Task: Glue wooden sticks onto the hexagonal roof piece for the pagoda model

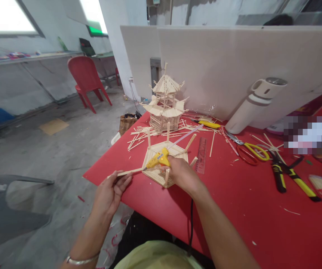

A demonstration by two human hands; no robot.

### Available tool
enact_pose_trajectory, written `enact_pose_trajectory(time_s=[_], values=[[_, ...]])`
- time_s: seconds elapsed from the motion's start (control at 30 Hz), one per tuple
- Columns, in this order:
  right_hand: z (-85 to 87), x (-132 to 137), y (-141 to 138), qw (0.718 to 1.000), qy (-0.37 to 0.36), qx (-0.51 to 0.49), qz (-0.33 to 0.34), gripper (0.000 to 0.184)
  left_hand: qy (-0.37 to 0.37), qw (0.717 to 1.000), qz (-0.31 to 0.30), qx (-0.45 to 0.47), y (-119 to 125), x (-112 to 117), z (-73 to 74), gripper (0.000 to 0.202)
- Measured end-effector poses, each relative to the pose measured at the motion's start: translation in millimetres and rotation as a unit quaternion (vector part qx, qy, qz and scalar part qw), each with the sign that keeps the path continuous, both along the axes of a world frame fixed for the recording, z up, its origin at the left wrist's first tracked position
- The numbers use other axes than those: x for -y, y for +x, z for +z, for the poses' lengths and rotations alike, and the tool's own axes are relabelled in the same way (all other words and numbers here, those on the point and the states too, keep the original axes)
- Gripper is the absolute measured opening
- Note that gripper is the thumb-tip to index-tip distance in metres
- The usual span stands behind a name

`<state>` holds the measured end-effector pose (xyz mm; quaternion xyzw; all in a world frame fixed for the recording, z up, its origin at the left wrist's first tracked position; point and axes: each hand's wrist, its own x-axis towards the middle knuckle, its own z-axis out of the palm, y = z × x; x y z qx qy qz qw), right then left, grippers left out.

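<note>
While our left hand (pixel 112 194) pinched one thin wooden stick (pixel 127 172) out past the edge of the red bench (pixel 233 194), grip pressed on its near end, our right hand (pixel 181 173) had its grip wrapped round the yellow glue gun (pixel 158 158), nozzle at the stick's far tip, just beside the hexagonal slat base (pixel 156 173) w/ upright posts. Best, we judged: small bead, stick level, skin clear of hot glue. Behind stood a pale, spiky pagoda model (pixel 165 102) amid offcuts.

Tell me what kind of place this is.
Probably a craft workshop: red table strewn with loose sticks, a stick pagoda, the right hand gripping a yellow glue gun, the left hand pinching a stick.
</note>
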<state>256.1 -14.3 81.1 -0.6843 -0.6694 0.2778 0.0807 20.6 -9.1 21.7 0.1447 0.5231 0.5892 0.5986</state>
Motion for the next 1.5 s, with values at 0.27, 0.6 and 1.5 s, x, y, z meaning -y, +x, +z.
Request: enact_pose_trajectory(time_s=[0.27, 0.6, 1.5], values=[[-7.2, -1.4, -0.3, 1.000, 0.001, 0.016, -0.004, 0.026, 0.005, 1.000, 0.003, 0.003, -0.7, 1.2, 0.7, 0.025], [-5.2, -0.8, -1.7, 1.000, -0.004, 0.004, -0.012, 0.025, 0.011, 1.000, 0.003, 0.000, -0.5, 1.6, -1.9, 0.026], [-1.1, 1.0, -1.0, 1.000, -0.004, -0.017, -0.013, 0.025, 0.015, 1.000, 0.016, -0.001, 1.8, 1.9, -0.7, 0.026]])
